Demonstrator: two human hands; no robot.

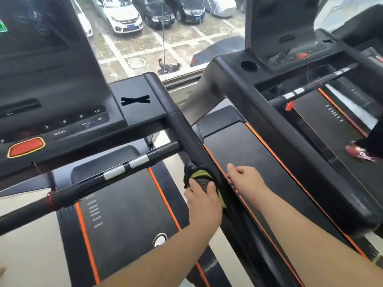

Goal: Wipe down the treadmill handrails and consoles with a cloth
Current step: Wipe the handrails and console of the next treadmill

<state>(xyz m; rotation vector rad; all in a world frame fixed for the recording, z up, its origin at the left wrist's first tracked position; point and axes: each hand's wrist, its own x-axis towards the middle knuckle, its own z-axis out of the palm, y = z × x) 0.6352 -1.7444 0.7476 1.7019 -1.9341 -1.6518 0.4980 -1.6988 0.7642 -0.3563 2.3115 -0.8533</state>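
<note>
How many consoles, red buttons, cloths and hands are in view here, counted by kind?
Consoles: 2
Red buttons: 2
Cloth: 1
Hands: 2
Total: 7
</note>
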